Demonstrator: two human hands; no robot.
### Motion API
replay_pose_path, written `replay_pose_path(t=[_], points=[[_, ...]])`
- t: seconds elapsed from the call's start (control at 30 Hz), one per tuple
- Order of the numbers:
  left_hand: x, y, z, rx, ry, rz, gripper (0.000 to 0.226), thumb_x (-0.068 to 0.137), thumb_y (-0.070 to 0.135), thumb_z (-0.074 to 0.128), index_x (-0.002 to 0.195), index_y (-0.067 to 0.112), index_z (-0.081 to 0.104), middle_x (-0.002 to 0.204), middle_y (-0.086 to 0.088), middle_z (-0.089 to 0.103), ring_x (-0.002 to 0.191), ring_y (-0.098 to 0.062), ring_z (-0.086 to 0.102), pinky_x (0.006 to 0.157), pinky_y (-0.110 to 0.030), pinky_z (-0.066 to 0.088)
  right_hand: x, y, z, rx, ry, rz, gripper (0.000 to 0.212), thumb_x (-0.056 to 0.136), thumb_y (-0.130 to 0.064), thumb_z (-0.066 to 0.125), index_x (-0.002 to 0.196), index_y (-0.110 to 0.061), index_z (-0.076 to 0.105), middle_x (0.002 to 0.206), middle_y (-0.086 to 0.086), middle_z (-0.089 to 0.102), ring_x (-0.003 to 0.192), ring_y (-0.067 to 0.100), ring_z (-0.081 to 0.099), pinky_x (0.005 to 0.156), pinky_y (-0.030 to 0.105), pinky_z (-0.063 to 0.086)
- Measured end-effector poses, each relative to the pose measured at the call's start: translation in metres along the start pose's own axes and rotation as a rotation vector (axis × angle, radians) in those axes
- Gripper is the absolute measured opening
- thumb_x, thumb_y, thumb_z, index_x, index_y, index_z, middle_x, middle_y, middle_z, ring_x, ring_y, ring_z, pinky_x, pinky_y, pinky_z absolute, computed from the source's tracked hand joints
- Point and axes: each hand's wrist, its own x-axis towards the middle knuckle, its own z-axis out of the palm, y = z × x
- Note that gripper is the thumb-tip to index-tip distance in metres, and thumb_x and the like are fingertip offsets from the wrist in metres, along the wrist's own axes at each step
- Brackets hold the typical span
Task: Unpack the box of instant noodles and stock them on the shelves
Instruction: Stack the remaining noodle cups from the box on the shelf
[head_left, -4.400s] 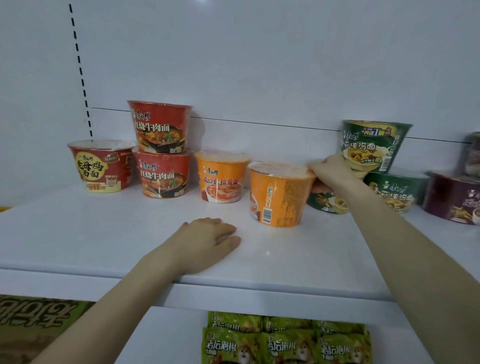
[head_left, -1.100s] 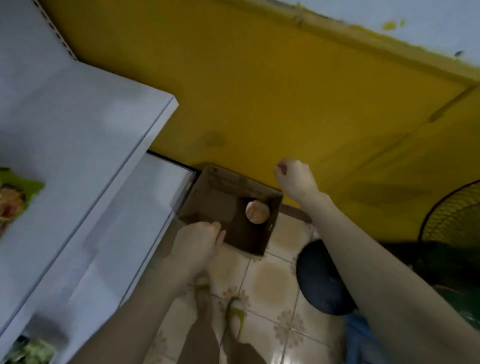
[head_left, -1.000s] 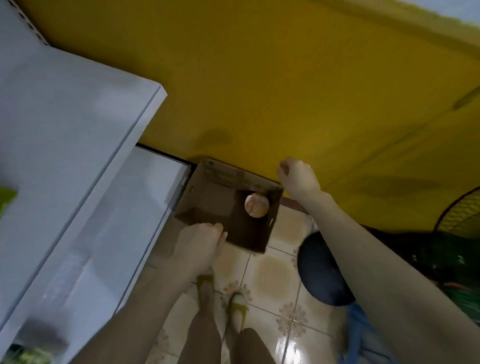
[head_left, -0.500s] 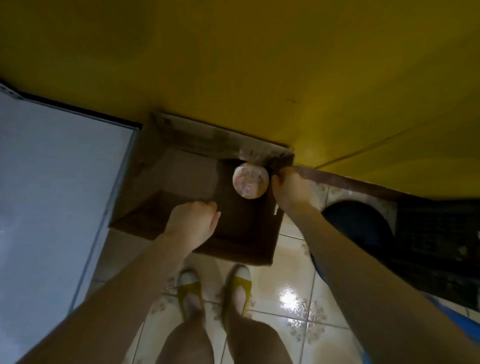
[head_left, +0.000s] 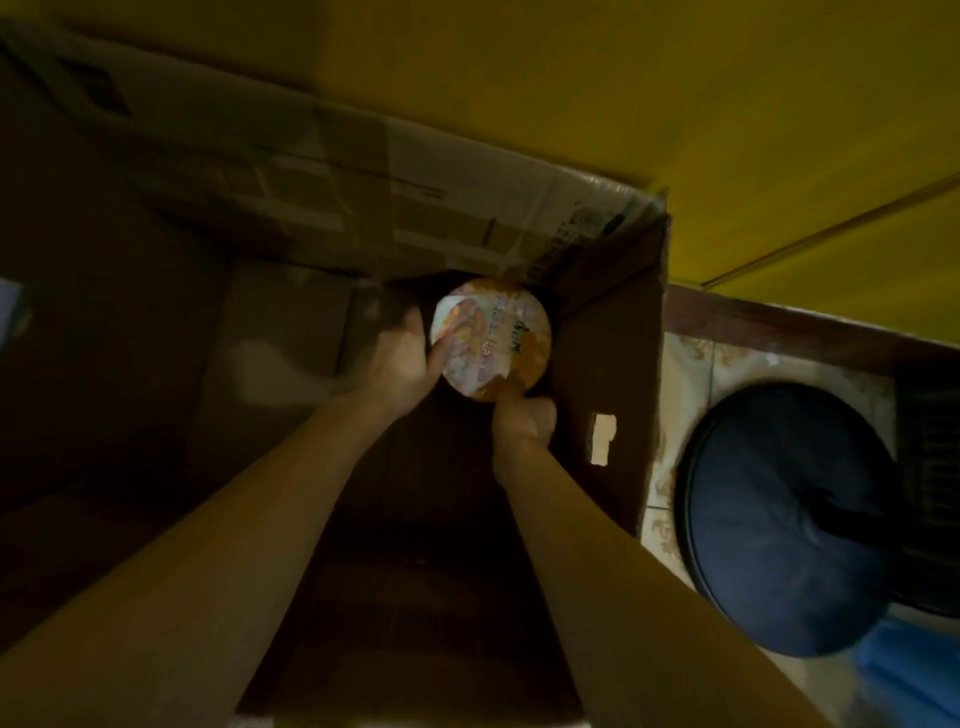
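The left hand (head_left: 400, 358), smeared by motion, wraps the left side of the noodle cup (head_left: 493, 340): its thumb lies over the edge of the lid and the fingers curve round the far side. The right hand (head_left: 524, 415) is bunched tight at the cup's lower right rim, thumb tip pressed to the orange edge, knuckles folded under. How far its fingers reach beneath the cup cannot be told.

The cup sits just above the frame's centre, deep in the far right corner of the cardboard box (head_left: 608, 364). Its round lid is glossy film, pale with a blurred printed picture, and an orange wall shows along the lower right.

The box is brown corrugated board, dull and creased, dark inside. A long flap (head_left: 363, 182) crosses the upper left, banded with shiny clear tape. The right wall has a small cut-out hole.

Beyond the box, at the right, lie glazed patterned floor tiles (head_left: 685, 374) and a round, dark, smooth fan base (head_left: 779, 519). A flat yellow wall (head_left: 675, 104) fills the upper right, and something blue (head_left: 914, 670) shows in the lower right corner.
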Motion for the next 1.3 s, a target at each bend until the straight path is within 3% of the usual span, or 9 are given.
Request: replay_pose_path(t=[0.17,0.33,0.6,0.67,0.8,0.9,1.03,1.13,1.3], points=[[0.031,-0.011,0.015,-0.074,-0.058,0.0,0.051,0.098,0.037,0.037,0.138,0.007,0.027,0.127,-0.015,0.053,0.112,-0.028,0.053,0.079,-0.03,0.04,0.024,0.0,0.023,0.468,-0.023,0.056,0.057,0.089,-0.035,0.058,0.138,-0.014,0.038,0.136,0.011,0.048,0.122,0.027,0.049,0.088,0.03,0.042],[0.036,-0.022,0.026,-0.242,-0.104,0.048,0.036,0.098,0.035,0.036,0.125,0.011,0.04,0.115,-0.01,0.06,0.1,-0.02,0.06,0.084,-0.036,0.05,0.029,0.005,0.037,0.517,0.058,-0.012,0.05,0.094,-0.029,0.051,0.139,-0.014,0.035,0.137,0.012,0.047,0.121,0.028,0.05,0.084,0.029,0.042],[-0.017,-0.022,-0.004,-0.155,0.035,0.071,0.035,0.097,0.034,0.039,0.12,0.008,0.043,0.108,-0.012,0.063,0.082,-0.015,0.056,0.059,-0.023,0.042,-0.012,0.007,0.015,0.244,0.115,-0.191,0.042,0.097,-0.029,0.044,0.132,-0.007,0.045,0.13,0.017,0.054,0.118,0.03,0.053,0.081,0.023,0.04],[-0.044,-0.016,-0.024,-0.142,0.056,0.078,0.034,0.097,0.035,0.041,0.118,0.008,0.045,0.105,-0.009,0.064,0.079,-0.011,0.056,0.059,-0.022,0.045,-0.039,0.007,0.002,0.152,0.118,-0.223,0.041,0.098,-0.031,0.041,0.13,-0.006,0.047,0.126,0.016,0.056,0.116,0.031,0.055,0.081,0.025,0.042],[-0.11,0.006,-0.07,-0.157,0.124,0.078,0.035,0.095,0.038,0.042,0.112,0.01,0.048,0.098,-0.006,0.066,0.075,-0.008,0.062,0.058,-0.022,0.051,-0.101,-0.003,-0.033,0.035,0.059,-0.286,0.037,0.099,-0.032,0.036,0.12,-0.005,0.05,0.106,0.011,0.058,0.102,0.027,0.059,0.071,0.024,0.043],[-0.167,0.023,-0.112,-0.116,0.146,0.117,0.041,0.094,0.045,0.04,0.115,0.01,0.05,0.098,-0.003,0.066,0.074,-0.01,0.06,0.055,-0.017,0.043,-0.151,-0.022,-0.067,-0.119,0.025,-0.392,0.037,0.1,-0.029,0.035,0.113,0.0,0.052,0.086,0.003,0.051,0.091,0.023,0.053,0.063,0.023,0.033],[-0.244,0.036,-0.173,0.156,0.257,0.263,0.056,0.088,0.049,0.037,0.109,0.001,0.059,0.089,-0.013,0.069,0.078,-0.027,0.066,0.064,-0.028,0.051,-0.218,-0.057,-0.11,-0.285,-0.023,-0.583,0.039,0.099,-0.028,0.036,0.106,0.005,0.056,0.104,0.021,0.061,0.087,0.027,0.054,0.066,0.025,0.029],[-0.289,0.046,-0.211,0.281,0.266,0.196,0.056,0.084,0.046,0.039,0.105,0.0,0.063,0.087,-0.016,0.069,0.077,-0.032,0.068,0.065,-0.034,0.055,-0.275,-0.089,-0.135,-0.363,-0.09,-0.696,0.038,0.099,-0.029,0.035,0.107,0.003,0.056,0.103,0.02,0.062,0.093,0.032,0.057,0.068,0.028,0.034],[-0.355,0.075,-0.268,0.296,0.314,0.092,0.047,0.082,0.041,0.053,0.106,0.003,0.063,0.087,-0.015,0.068,0.074,-0.033,0.065,0.065,-0.035,0.053,-0.374,-0.143,-0.169,-0.415,-0.187,-0.877,0.032,0.099,-0.027,0.038,0.098,-0.002,0.058,0.086,0.01,0.056,0.074,0.02,0.049,0.055,0.026,0.033]])
